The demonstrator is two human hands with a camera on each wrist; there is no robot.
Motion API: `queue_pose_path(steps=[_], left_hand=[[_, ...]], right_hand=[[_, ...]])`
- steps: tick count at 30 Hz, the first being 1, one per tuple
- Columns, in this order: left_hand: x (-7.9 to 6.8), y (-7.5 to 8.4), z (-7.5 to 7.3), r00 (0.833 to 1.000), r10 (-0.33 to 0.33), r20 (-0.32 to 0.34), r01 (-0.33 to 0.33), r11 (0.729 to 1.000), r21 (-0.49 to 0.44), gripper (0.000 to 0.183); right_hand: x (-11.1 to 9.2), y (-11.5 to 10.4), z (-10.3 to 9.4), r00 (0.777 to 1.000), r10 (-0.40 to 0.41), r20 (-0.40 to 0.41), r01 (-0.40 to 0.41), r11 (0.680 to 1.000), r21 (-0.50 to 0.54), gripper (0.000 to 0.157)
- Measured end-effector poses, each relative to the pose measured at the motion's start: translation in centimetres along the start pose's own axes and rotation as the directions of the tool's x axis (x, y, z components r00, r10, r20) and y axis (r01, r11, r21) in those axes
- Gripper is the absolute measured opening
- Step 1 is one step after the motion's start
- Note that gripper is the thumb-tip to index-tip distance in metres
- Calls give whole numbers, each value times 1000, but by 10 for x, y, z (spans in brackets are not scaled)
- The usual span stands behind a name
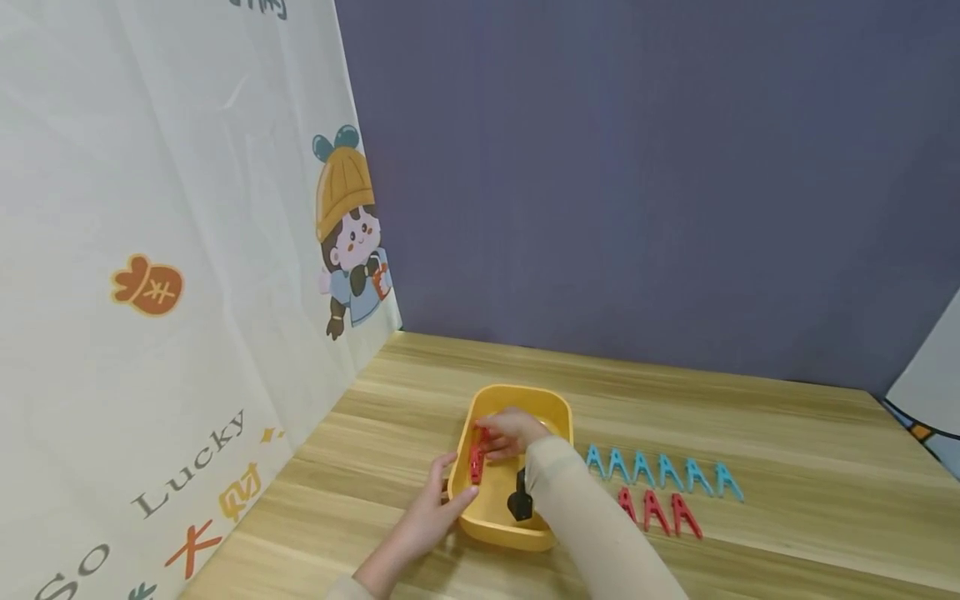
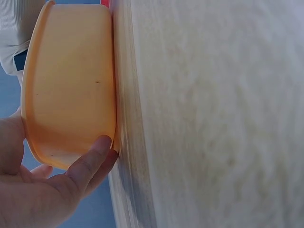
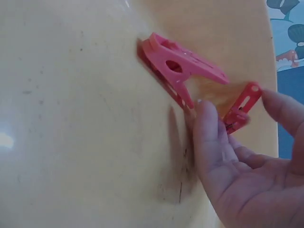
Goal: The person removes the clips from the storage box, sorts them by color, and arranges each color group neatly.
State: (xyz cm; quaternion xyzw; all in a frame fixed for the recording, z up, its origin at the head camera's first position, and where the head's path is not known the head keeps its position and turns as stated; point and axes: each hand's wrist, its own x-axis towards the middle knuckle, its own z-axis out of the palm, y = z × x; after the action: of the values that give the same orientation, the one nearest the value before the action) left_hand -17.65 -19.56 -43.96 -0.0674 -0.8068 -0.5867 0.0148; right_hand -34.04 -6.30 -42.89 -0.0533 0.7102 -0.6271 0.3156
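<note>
A yellow plastic basin [image 1: 504, 537] stands on the table. My left hand [image 1: 432, 510] holds its left side, thumb at the rim; in the left wrist view, fingers [image 2: 90, 159] lie along the outer wall. My right hand [image 1: 513, 433] reaches inside. In the right wrist view, it pinches a small red clothespin [image 3: 244, 107] between thumb and fingers, partly hidden by them. Beside the fingertips another red clothespin [image 3: 178, 66] lies in the basin. A black device [image 1: 520, 502] shows by the right wrist.
To the basin's right, several blue clothespins [image 1: 665, 472] lie in a row on the wooden table [image 1: 810, 517]. Below them, red clothespins [image 1: 656, 511] form a shorter row, partly behind the right sleeve [image 1: 592, 525]. A printed white sheet [image 1: 225, 208] hangs at left, a dark backdrop [image 1: 637, 183] behind.
</note>
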Motion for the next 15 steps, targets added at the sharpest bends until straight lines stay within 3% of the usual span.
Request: queue_pose_path(steps=[4,8,15], left_hand=[[0,0,0,1000,-6,0,6,1000,12,67],[1,-1,0,1000,-7,11,7,1000,12,67],[0,0,-1,1000,-10,18,10,1000,-10,66]], right_hand=[[0,-1,0,1000,-8,-1,8,1000,-23,20],[-3,-4,2,999,-25,34,24,1000,19,13],[-13,-16,-1,993,-90,76,85,994,69,34]])
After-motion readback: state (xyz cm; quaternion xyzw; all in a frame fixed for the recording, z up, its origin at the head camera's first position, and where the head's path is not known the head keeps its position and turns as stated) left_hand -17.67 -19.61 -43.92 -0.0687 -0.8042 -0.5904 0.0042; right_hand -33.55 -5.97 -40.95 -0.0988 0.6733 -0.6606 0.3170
